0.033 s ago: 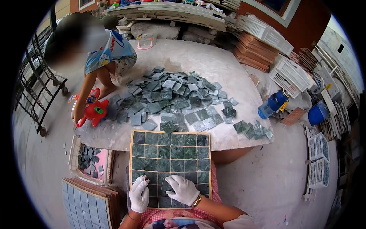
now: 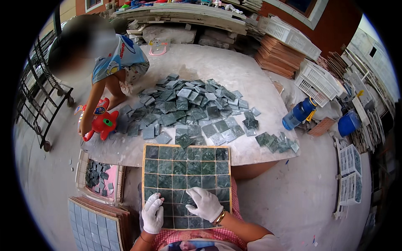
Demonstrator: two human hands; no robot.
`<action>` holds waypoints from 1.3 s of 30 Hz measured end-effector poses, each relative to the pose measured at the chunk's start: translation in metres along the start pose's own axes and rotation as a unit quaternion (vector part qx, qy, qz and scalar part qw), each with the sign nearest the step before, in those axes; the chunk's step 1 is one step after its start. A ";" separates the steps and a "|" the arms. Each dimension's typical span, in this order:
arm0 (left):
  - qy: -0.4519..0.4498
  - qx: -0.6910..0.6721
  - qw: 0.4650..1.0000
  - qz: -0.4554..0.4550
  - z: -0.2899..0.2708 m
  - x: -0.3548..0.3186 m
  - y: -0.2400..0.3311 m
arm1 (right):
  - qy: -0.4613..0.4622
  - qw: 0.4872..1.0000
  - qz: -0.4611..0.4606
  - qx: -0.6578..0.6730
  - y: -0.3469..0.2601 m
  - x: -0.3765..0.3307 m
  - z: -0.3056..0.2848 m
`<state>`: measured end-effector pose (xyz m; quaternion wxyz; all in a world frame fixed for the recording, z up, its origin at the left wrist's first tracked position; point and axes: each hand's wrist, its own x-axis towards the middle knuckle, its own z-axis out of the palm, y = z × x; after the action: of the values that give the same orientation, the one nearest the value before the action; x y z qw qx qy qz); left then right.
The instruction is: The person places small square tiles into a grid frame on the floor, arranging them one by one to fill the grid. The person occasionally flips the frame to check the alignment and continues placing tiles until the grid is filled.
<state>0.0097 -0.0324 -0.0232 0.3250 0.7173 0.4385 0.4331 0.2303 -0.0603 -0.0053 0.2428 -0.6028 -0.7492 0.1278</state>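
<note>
A square board [image 2: 145, 175] with a pale wooden rim lies across my lap, its far end resting at the table edge. Dark green stone tiles [image 2: 194, 167] sit in rows within it. White-gloved, my left hand [image 2: 152, 213] is closed over the lower left of the board, fingers curled together; what they hold, if anything, cannot be made out. My right hand [image 2: 205, 205], also gloved, is bent over the lower middle rows. A tilted tile [image 2: 184, 196] shows its thin edge at those fingertips, partly hidden by the glove. One loose tile [image 2: 184, 140] overlaps the far rim.
Loose tiles [image 2: 184, 100] are heaped on the pale table [image 2: 217, 58]. Another person [image 2: 121, 58] crouches at the left with a red toy [image 2: 104, 123]. A blue bottle [image 2: 298, 113] stands right; a crate [image 2: 79, 173] with tile pieces and stacked tiled boards [image 2: 94, 224] are lower left.
My right hand has shifted slightly up and away from me, and the tile at its fingertips is more tilted. My left hand stays nearly in place.
</note>
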 end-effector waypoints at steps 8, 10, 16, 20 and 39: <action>-0.119 0.218 0.964 0.094 0.020 0.024 0.006 | 0.169 0.952 0.200 -0.155 0.172 0.055 -0.094; -0.115 0.220 0.964 0.099 0.026 0.025 0.002 | 0.089 0.974 0.155 -0.137 0.184 0.054 -0.082; -0.149 0.230 0.957 0.095 0.029 0.030 0.006 | -0.069 0.962 0.191 -0.184 0.124 0.070 -0.038; -0.155 0.206 0.962 0.086 0.016 0.025 0.002 | 0.021 0.990 0.103 0.092 0.158 0.066 -0.049; -0.134 0.115 0.981 0.079 -0.010 0.026 -0.007 | 0.042 0.966 0.178 -0.181 0.118 0.083 -0.040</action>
<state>0.0049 -0.0053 -0.0162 0.2610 0.8335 0.3802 0.3043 0.3374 0.0446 -0.0116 0.1343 -0.7650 -0.6299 0.0056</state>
